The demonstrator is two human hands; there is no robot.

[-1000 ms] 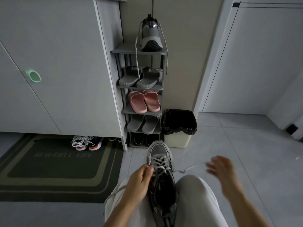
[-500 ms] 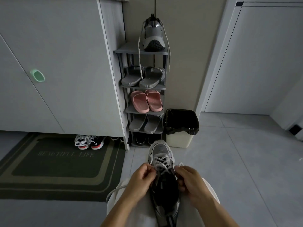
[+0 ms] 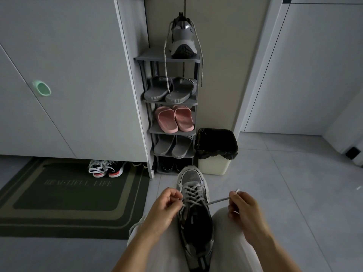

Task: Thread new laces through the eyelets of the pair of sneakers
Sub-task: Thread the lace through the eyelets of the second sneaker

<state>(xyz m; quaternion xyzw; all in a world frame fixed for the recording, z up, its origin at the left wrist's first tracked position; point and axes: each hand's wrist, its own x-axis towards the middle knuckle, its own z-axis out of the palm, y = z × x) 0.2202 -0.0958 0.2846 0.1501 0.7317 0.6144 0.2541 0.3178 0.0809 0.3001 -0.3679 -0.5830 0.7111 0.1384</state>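
I see the sneaker (image 3: 194, 213) lying between the knees, toe pointing away. Right hand (image 3: 243, 211) pinches the lace (image 3: 218, 201) end, stretched sideways from an upper eyelet. Left hand (image 3: 165, 209) pinches lace beside the left eyelets.

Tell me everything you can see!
lap sneaker: one, grey, on the lap
lace: one, pale grey, through its eyelets
shoe rack: one, grey, straight ahead
second sneaker: one, grey, rack top
grey slippers: two pairs, second and fourth shelves
pink slippers: one pair, third shelf
bin: one, pale, black liner, right of rack
mat: one, dark green, floor left
red-soled sneakers: one pair, under cabinet
left hand: one, pinching lace
right hand: one, pinching lace end
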